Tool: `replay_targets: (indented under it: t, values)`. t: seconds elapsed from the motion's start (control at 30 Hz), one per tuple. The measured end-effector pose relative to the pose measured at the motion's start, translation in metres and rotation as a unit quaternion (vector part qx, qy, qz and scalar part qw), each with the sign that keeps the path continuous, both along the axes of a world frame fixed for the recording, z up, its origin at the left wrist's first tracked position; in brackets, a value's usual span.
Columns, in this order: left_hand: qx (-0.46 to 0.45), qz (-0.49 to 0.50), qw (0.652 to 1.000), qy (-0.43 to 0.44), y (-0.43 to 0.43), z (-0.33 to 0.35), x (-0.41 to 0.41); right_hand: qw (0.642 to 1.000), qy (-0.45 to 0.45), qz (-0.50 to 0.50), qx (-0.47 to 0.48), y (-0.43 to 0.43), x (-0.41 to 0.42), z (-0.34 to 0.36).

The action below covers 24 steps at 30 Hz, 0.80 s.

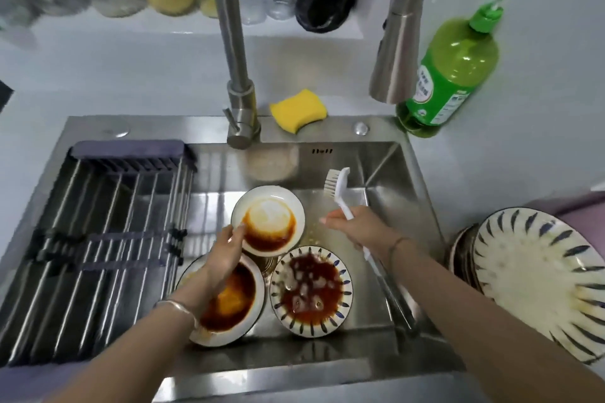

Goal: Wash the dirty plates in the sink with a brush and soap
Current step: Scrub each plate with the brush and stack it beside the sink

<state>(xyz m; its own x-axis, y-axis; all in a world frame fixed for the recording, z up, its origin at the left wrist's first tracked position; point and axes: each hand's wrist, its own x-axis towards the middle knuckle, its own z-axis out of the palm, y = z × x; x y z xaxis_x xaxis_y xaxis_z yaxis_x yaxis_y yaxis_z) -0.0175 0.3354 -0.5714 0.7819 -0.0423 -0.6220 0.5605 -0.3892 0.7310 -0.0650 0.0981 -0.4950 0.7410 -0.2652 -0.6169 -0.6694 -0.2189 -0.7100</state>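
Three dirty plates smeared with brown sauce are in the steel sink. My left hand grips the left rim of a small white plate, tilted up above the others. Under my left wrist lies a white plate with orange-brown sauce. To its right sits a blue-patterned plate with dark sauce. My right hand holds a white dish brush by its handle, bristles up and to the right of the small plate, not touching it. A green soap bottle stands on the counter at the back right.
A roll-up drying rack covers the sink's left part. The faucet rises at the back centre, with a pull-out sprayer to its right. A yellow sponge lies on the sink ledge. Stacked patterned plates stand on the right counter.
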Motion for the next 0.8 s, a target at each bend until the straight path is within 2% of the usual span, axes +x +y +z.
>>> replay_targets:
  t: [0.17,0.43,0.57,0.8]
  values:
    - [0.04,0.016,0.999,0.003,0.014,-0.044,0.028,0.999,0.043,0.007,-0.015,0.008,0.04,-0.065]
    - [0.04,-0.007,0.999,0.019,0.01,-0.091,0.057,0.998,0.066,0.006,0.0,0.025,0.073,-0.139]
    - [0.011,0.023,1.0,0.0,0.011,-0.11,0.065,0.998,0.06,-0.015,0.011,0.029,0.075,-0.15]
    - [-0.044,0.059,0.997,-0.028,0.008,-0.105,0.059,0.997,0.062,-0.043,0.013,0.026,0.073,-0.14]
